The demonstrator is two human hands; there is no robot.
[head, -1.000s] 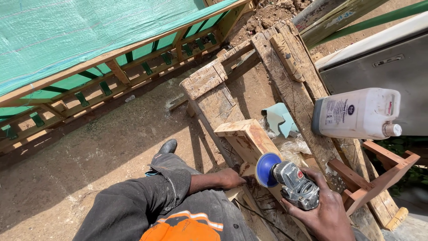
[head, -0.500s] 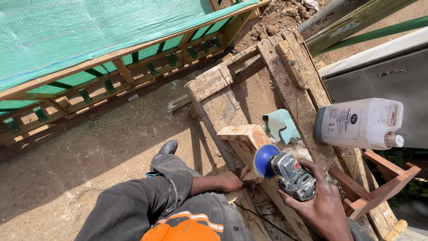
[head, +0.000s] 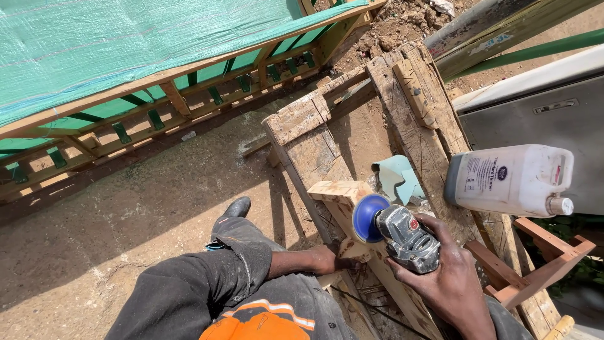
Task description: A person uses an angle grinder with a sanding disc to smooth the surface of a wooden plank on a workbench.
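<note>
At five o'clock, the right hand [head: 450, 286] has its fingers wrapped tight around one angle grinder [head: 406, 236], whose blue disc [head: 366, 217] sits against the pale wooden piece [head: 345, 192] at centre. At seven o'clock of it, the left hand [head: 324, 258] braces that piece's lower end on the worktop [head: 428, 135], its fingers hidden, so their grip cannot be told. Judging by the fresh light wood, sanding looks partly done; one white jug [head: 509, 179] lies at three o'clock.

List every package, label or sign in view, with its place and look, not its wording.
Plastic jug: lies on its side at the right end of the wooden bench, white and boxy, with a cap at its right end.
Jug label: white panel on the jug's left part, dark print, a small round blue mark.
Red badge: small, on the grey grinder in the right hand.
</note>
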